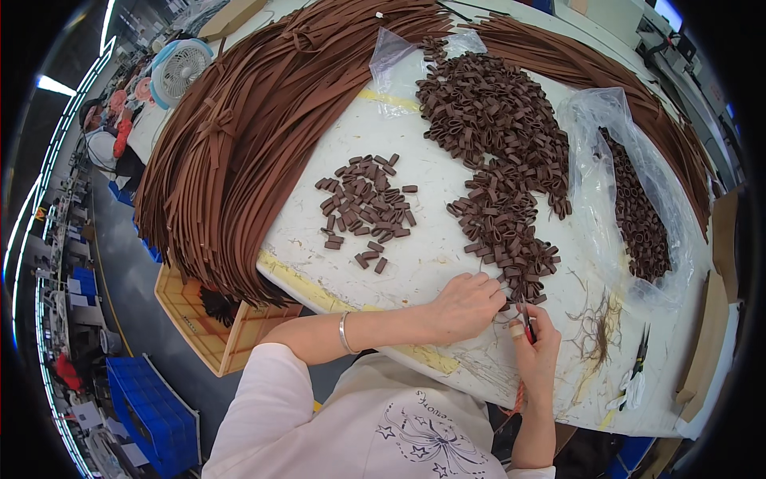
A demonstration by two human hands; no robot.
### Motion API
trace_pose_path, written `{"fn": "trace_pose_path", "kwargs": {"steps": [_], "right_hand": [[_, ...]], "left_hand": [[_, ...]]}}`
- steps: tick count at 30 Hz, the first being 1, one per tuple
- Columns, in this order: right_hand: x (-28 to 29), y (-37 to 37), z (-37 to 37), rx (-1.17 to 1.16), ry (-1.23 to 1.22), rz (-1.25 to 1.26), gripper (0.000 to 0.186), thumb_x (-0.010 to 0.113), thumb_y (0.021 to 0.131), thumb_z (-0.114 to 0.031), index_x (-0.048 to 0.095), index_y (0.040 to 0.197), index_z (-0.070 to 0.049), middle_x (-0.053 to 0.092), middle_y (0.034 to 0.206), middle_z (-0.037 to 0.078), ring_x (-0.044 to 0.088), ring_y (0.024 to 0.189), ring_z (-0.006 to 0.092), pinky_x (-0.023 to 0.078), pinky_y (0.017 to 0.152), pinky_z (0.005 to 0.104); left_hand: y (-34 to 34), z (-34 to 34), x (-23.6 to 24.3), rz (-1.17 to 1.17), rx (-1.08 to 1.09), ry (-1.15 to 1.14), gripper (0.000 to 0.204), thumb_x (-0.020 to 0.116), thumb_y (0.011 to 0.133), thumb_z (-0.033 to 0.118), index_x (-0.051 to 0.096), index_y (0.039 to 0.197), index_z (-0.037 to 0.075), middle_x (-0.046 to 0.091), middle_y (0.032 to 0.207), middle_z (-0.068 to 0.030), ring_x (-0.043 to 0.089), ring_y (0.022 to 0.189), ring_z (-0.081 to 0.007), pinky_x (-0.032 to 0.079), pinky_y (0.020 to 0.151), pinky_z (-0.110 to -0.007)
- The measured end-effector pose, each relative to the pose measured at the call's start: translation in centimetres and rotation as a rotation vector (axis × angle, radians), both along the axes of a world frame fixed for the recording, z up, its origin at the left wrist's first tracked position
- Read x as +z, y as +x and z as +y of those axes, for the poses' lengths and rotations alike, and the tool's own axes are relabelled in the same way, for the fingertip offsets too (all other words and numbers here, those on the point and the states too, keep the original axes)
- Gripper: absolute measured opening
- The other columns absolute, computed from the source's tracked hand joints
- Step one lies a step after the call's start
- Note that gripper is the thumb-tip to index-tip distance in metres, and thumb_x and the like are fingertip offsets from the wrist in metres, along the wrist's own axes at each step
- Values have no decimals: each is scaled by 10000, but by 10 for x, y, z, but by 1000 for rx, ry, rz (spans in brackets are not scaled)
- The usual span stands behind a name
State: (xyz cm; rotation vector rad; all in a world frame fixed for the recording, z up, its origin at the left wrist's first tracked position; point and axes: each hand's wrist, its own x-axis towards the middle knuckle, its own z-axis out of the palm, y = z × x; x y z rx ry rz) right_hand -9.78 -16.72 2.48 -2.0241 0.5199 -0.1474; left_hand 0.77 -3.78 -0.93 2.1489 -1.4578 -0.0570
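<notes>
My right hand (538, 343) grips a small red-handled tool (527, 322) beside my left hand (469, 307), whose curled fingers' hold I cannot tell, both at the heaped brown loops' (511, 180) near end, seemingly for easy reach.

Taking the left hand (467, 307) as centre, the main heap of strap loops (503, 144) stretches toward twelve o'clock on the bench (431, 271), a smaller loop cluster (367, 203) sits at ten, and beyond it a strip bundle (247, 120) overhangs the edge above a crate (191, 319) at nine. At two, a plastic bag (586, 160) holding more loops (634, 207) lies before a second strip bundle (558, 52). A thread tangle (602, 327) lies at three.
</notes>
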Motion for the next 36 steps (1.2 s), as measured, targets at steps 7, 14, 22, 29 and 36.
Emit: {"fn": "trace_pose_path", "kwargs": {"steps": [7,14,22,29,36], "right_hand": [[-10,-3,-8,-127,281,-48,177,516,815,-41,558,982,2,391,529,-73,284,470,15,236,427,185],[0,-2,-6,-153,412,-47,118,520,832,-68,572,925,-15,373,564,-92,289,484,-7,229,431,169],[-3,-5,-10,-71,491,-19,108,531,822,-89,557,760,-4,407,563,-72,297,525,7,234,452,175],[0,4,-2,54,350,-25,104,514,787,-61,545,705,-7,414,542,-63,300,502,22,243,436,199],[-3,-5,-19,-48,596,-79,140,494,794,-102,520,684,-21,403,503,-49,310,427,17,238,395,192]], "left_hand": [[-1,-13,4,18,2,-102,147,594,655,86,502,763,49,497,765,-69,492,780,-229,408,644,-342],[6,-18,5,292,-20,-100,99,572,697,56,495,754,30,530,725,-77,529,708,-234,419,605,-350],[11,-7,21,986,-73,-140,98,524,745,25,486,834,7,544,647,-46,518,529,-107,409,474,-246],[15,-3,32,1441,-122,-130,141,520,781,52,507,911,-1,523,630,-4,487,521,-66,396,467,-208],[34,1,19,444,51,-168,70,568,742,63,549,754,-3,528,578,-65,496,490,-177,401,471,-292]]}}
